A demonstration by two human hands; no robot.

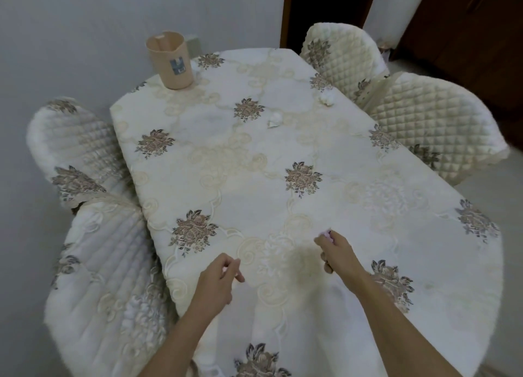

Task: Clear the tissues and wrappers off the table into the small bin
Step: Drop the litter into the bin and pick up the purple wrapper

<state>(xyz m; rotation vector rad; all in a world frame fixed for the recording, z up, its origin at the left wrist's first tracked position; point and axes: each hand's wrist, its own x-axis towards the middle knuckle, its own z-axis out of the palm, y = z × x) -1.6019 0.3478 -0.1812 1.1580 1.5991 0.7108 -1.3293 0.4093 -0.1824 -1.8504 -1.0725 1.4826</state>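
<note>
This is a home dining corner, a lived-in domestic room. A dining table [254, 155] fills the middle, draped in a cream embroidered tablecloth [353, 206] stitched with brown flower bouquets. Four seats are drawn up close to it in matching quilted, lace-edged covers with the same bouquets: the far-left chair [76, 147], the near-left chair [107, 291], the far-right chair [342, 56] and the near-right chair [424, 121]. Behind them are household finishes: a plain pale wall [70, 31], dark wooden door panels [467, 36] and a pale floor [498, 195].
</note>
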